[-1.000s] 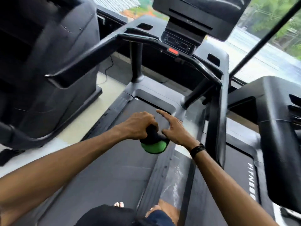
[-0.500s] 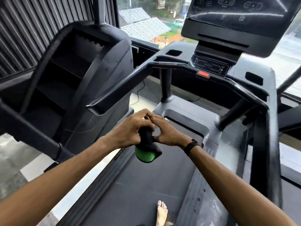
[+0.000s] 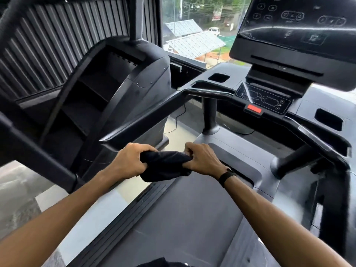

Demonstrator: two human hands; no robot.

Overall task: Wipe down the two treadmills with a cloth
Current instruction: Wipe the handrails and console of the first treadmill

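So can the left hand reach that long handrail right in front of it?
Probably yes. The left hand is just below the handrail with nothing between them, but its fingers grip the cloth, which the right hand also holds.

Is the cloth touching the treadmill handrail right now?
No, both hands, left and right, grip the dark cloth in the air, nearer than the left handrail and apart from it.
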